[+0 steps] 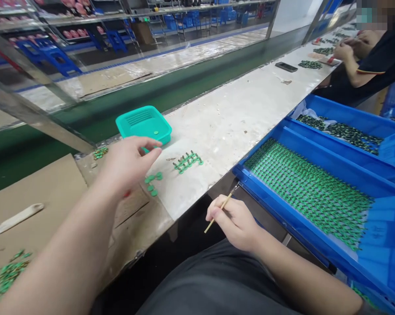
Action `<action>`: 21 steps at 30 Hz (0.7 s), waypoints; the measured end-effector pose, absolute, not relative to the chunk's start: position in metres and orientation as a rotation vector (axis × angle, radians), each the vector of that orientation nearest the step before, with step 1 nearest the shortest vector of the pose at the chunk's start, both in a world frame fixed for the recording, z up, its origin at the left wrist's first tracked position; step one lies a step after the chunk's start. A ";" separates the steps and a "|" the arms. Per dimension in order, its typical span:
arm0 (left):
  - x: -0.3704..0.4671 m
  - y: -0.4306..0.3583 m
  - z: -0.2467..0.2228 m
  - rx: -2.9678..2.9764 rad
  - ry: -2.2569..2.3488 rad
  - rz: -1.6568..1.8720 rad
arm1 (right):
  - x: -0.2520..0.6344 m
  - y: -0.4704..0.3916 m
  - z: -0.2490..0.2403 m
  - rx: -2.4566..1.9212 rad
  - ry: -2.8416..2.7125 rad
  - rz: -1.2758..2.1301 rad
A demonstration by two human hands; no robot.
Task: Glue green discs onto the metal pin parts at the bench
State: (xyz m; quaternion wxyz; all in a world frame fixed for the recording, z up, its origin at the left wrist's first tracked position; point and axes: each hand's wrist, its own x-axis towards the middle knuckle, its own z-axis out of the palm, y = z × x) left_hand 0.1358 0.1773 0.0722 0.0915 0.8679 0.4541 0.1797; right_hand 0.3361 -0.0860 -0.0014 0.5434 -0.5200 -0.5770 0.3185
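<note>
My left hand [127, 159] hovers at the near edge of a teal plastic basket [166, 139], its thumb and index finger stretched out slightly apart, with nothing visible between them. One small green disc [156, 132] lies in the basket. Below that hand, several flat green discs [154, 192] sit on the table. Farther right stand small rows of green discs with dark upright stems [187, 162]. In front of my lap, my right hand [233, 221] grips a thin wooden brush [209, 226], its dark tip pointing up and right.
To the right, a blue tray [384, 236] holds dense rows of green stemmed pieces; another blue bin [394, 142] lies behind it. Cardboard [53, 183] at left carries a pale tool [20, 218] and green pieces [10, 275]. A phone [286, 67] and a co-worker's hands [348, 48] are farther along.
</note>
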 end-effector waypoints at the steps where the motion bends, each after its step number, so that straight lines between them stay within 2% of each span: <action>1: 0.125 0.184 0.076 2.576 1.362 0.415 | 0.336 -0.086 -0.001 -1.232 -1.373 0.762; 5: 0.108 0.194 0.071 2.553 1.325 0.072 | 0.332 -0.085 0.001 -1.219 -1.380 0.838; 10: 0.111 0.184 0.056 2.531 1.304 -0.047 | 0.326 -0.085 0.004 -1.227 -1.432 0.859; 16: 0.112 0.185 0.057 2.563 1.210 -0.074 | 0.320 -0.085 0.003 -1.238 -1.463 0.829; 21: 0.083 0.147 0.071 2.605 1.166 0.108 | 0.316 -0.089 0.001 -1.227 -1.471 0.827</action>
